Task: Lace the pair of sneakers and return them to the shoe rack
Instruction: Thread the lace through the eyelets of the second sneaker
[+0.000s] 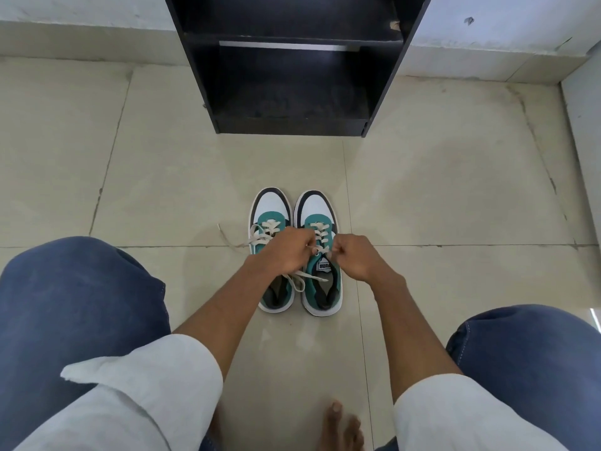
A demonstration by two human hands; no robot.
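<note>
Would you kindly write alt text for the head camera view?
Both hands, left hand and right hand, pinch the lace ends over the right sneaker of a teal-and-white pair standing side by side on a tiled floor. The left sneaker trails loose lace; a black shoe rack stands beyond.

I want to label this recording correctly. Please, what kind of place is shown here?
Probably the inside of a home, perhaps near an entrance. A black shoe rack stands against a pale wall, the floor is large beige tiles, and a barefoot person laces sneakers on it.
</note>
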